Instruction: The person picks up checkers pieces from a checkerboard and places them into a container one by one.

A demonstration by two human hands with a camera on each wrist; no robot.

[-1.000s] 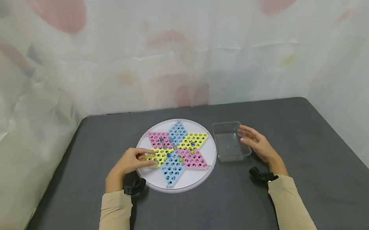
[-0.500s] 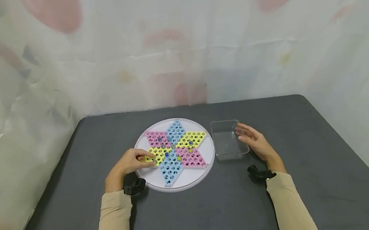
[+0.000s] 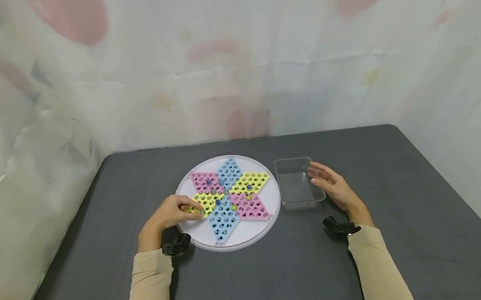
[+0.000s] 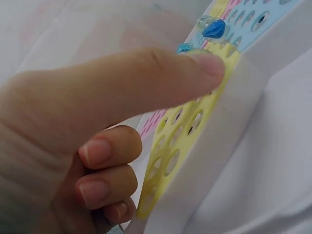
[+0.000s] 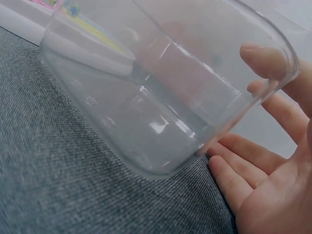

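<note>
A round white Chinese checkers board (image 3: pixel 257 231) carries a star of pink, blue and yellow holed sections. My left hand (image 3: pixel 170 213) is over its left yellow section (image 4: pixel 170 146). Thumb and index fingertip pinch a small marble (image 3: pixel 202 212) there; the left wrist view mostly hides it behind the thumb (image 4: pixel 146 78). The other fingers curl beneath. To the board's right stands a clear plastic box (image 3: pixel 301 199). My right hand (image 3: pixel 339 189) rests at the box's right side, its loosely extended fingers (image 5: pixel 243 168) against the wall and rim (image 5: pixel 287 73).
Several more marbles sit on the board, among them a blue one (image 4: pixel 214 29) and a yellow-green one (image 3: pixel 233 207). A dark grey cloth (image 3: pixel 265 286) covers the table. Pale patterned curtains (image 3: pixel 230 84) close off the back and sides.
The left index finger has come down toward the thumb, narrowing the gap around the marble. The right hand and box hold their places; the view shifts slightly.
</note>
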